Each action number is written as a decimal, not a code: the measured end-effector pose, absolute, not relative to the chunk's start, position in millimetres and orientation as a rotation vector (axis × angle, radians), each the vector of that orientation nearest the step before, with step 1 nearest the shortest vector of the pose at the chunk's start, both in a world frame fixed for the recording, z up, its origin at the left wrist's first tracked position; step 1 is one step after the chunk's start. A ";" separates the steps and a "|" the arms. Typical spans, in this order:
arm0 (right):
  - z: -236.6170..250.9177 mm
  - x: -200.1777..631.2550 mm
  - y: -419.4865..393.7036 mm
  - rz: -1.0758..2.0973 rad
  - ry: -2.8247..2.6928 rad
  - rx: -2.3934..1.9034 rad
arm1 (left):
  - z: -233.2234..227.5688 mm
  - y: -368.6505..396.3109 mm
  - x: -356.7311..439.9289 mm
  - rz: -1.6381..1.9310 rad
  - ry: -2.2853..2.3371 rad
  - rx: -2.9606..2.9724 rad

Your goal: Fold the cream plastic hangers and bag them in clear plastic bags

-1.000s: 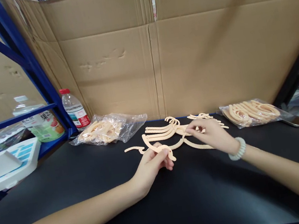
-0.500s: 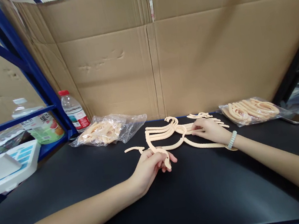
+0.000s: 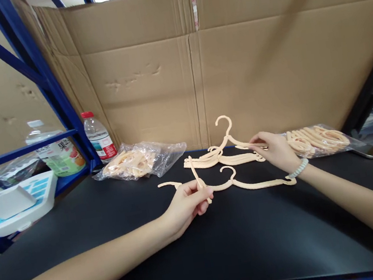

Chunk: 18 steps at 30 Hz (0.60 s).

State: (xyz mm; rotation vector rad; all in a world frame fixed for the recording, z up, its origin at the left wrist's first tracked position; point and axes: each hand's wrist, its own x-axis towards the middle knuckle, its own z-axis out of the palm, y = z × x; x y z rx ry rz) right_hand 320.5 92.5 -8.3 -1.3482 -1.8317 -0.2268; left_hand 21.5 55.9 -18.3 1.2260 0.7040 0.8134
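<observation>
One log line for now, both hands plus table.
left hand: holds curved piece | right hand: grips raised hanger by one arm | table: nearer hanger, left bag, right bag

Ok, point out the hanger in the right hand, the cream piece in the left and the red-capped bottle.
Hanger (image 3: 228,137): head view, on the joint where its arms meet.
Cream piece (image 3: 194,170): head view, on its free upper length.
Red-capped bottle (image 3: 102,144): head view, on the label.

Cream piece (image 3: 194,169) in left hand (image 3: 186,204), cream hanger (image 3: 228,137) in right hand (image 3: 276,151), above black table (image 3: 258,241).
</observation>
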 end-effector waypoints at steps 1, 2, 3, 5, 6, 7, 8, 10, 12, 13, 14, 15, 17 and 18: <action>-4.8 322.3 91.4 -0.220 -1.806 -1.340 | -17.6 56.8 19.5 0.829 0.696 1.215; -2.0 323.7 89.9 -0.200 -1.775 -1.330 | -16.9 57.8 17.0 0.850 0.680 1.202; -0.3 324.7 87.9 -0.157 -1.748 -1.320 | -16.1 59.0 14.0 0.873 0.661 1.186; -0.6 325.4 81.7 -0.012 -1.718 -1.298 | -14.5 62.4 6.5 0.926 0.634 1.142; -2.6 325.4 77.4 0.070 -1.718 -1.284 | -13.6 64.6 2.4 0.953 0.632 1.121; -5.6 325.2 72.5 0.147 -1.727 -1.272 | -12.5 67.2 -1.7 0.983 0.637 1.107; -9.2 325.0 67.1 0.205 -1.742 -1.265 | -11.3 70.2 -5.5 1.014 0.646 1.100; -16.2 323.9 55.9 0.265 -1.779 -1.278 | -8.5 76.7 -11.5 1.076 0.661 1.111; -20.6 321.8 46.3 0.292 -1.813 -1.307 | -6.2 83.0 -14.5 1.116 0.664 1.135; -21.3 320.2 42.6 0.295 -1.827 -1.319 | -5.8 85.6 -15.1 1.128 0.664 1.139; -21.2 318.4 39.7 0.293 -1.838 -1.327 | -5.9 87.6 -15.3 1.132 0.668 1.138; -20.4 316.4 37.5 0.291 -1.848 -1.332 | -6.6 88.9 -15.3 1.126 0.681 1.133; -17.7 312.7 34.7 0.299 -1.873 -1.331 | -9.0 89.2 -15.0 1.094 0.717 1.116; -16.4 311.3 33.7 0.311 -1.887 -1.327 | -10.3 88.4 -14.9 1.073 0.732 1.112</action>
